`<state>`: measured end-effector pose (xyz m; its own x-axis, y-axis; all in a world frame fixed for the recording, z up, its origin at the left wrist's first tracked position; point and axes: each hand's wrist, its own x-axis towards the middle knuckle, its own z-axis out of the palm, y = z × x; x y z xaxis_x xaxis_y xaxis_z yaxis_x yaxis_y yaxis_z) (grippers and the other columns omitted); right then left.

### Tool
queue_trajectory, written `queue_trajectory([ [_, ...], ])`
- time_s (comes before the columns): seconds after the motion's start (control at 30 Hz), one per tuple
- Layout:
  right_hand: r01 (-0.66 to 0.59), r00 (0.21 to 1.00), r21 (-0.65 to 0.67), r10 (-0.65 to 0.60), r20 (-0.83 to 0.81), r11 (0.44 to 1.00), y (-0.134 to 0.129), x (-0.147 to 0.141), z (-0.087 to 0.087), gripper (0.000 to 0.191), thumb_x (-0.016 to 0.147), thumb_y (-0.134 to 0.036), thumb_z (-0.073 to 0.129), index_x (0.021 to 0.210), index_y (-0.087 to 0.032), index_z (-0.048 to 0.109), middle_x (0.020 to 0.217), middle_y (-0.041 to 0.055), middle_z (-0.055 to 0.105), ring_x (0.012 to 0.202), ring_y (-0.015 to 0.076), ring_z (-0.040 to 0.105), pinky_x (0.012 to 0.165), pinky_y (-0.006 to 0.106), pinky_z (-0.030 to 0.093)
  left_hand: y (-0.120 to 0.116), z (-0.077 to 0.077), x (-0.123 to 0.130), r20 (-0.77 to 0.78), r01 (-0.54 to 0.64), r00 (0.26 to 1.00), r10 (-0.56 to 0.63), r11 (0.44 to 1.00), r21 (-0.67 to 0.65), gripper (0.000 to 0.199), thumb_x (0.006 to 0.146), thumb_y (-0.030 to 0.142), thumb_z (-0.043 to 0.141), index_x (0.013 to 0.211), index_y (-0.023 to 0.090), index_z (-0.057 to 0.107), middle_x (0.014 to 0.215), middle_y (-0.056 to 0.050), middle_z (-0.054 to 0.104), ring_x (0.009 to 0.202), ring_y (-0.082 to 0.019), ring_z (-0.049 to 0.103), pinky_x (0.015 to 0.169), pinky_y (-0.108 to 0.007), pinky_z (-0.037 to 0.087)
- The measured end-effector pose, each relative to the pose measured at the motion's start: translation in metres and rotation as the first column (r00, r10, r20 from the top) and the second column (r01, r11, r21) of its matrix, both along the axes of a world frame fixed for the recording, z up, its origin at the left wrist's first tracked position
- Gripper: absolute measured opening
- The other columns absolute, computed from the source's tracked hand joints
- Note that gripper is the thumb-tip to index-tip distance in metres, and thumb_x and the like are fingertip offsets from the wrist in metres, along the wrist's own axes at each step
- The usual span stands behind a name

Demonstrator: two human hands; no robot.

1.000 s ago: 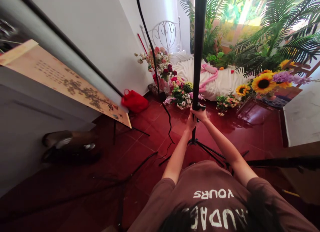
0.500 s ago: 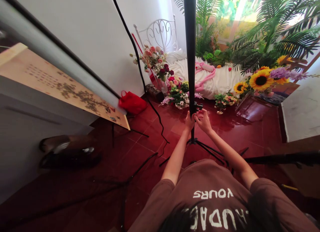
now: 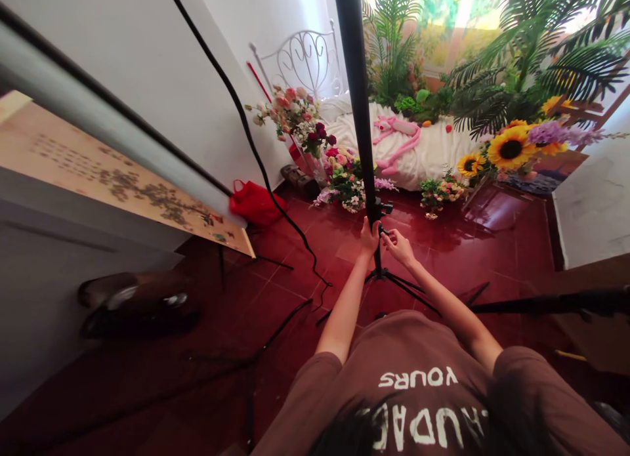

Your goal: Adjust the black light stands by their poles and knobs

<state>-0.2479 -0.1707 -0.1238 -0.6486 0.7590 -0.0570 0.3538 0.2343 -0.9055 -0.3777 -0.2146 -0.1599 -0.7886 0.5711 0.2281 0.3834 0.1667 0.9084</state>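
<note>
A tall black stand (image 3: 361, 108) rises in front of me, tilted slightly to the left, its legs spread on the red floor. My left hand (image 3: 369, 236) is wrapped round its pole, below a black clamp knob (image 3: 386, 208). On the right side of the pole, my right hand (image 3: 398, 246) pinches a small dark knob (image 3: 383, 231) with thumb and fingers. The upper knob is untouched, just above both hands.
Flower bunches (image 3: 344, 184) and sunflowers (image 3: 509, 147) stand before a white-draped bed (image 3: 428, 157). A hanging scroll (image 3: 147, 187), a red bag (image 3: 256, 203) and a black cable (image 3: 236, 102) are at left. Another black pole (image 3: 556, 305) lies across the right side.
The stand's upper part now leans further left in view. My right hand has moved slightly down, from near the upper knob to the small lower knob. My left hand stays on the pole.
</note>
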Motion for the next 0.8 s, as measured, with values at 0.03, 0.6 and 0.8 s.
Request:
queue_trajectory([
  [0.03,-0.002,1.0,-0.026,0.001,-0.011,1.0,0.0,-0.002,0.0,0.033,0.087,-0.058,0.055,0.085,-0.025,0.058,0.07,-0.0019,0.068,0.063,0.0145,0.066,0.061,0.024,0.051,0.0,0.0,0.0,0.0,0.001,1.0,-0.001,1.0,0.0,0.056,0.093,0.062,0.041,0.121,0.017,0.059,0.101,-0.014,0.071,0.086,-0.021,0.068,0.072,-0.029,0.052],
  [0.6,-0.111,0.899,-0.991,-0.418,-0.13,0.069,0.0,-0.027,0.022,0.033,0.085,-0.01,0.034,0.057,-0.023,0.023,0.039,-0.0087,0.022,0.032,0.0069,0.017,0.037,0.019,0.018,0.004,0.0,0.003,0.052,-0.019,0.999,0.017,0.999,0.047,0.063,0.09,0.066,0.041,0.128,0.017,0.057,0.116,-0.015,0.069,0.106,-0.023,0.066,0.094,-0.035,0.049],
  [0.8,0.009,0.85,-0.993,-0.525,-0.054,0.117,0.004,0.004,-0.009,0.022,0.074,-0.009,0.04,0.062,-0.022,0.027,0.042,-0.0087,0.031,0.034,0.0063,0.024,0.038,0.016,0.021,-0.002,0.007,0.004,0.109,0.034,0.993,-0.039,0.998,0.044,0.063,0.091,0.064,0.044,0.133,0.018,0.053,0.107,-0.012,0.071,0.099,-0.021,0.067,0.089,-0.032,0.05],
])
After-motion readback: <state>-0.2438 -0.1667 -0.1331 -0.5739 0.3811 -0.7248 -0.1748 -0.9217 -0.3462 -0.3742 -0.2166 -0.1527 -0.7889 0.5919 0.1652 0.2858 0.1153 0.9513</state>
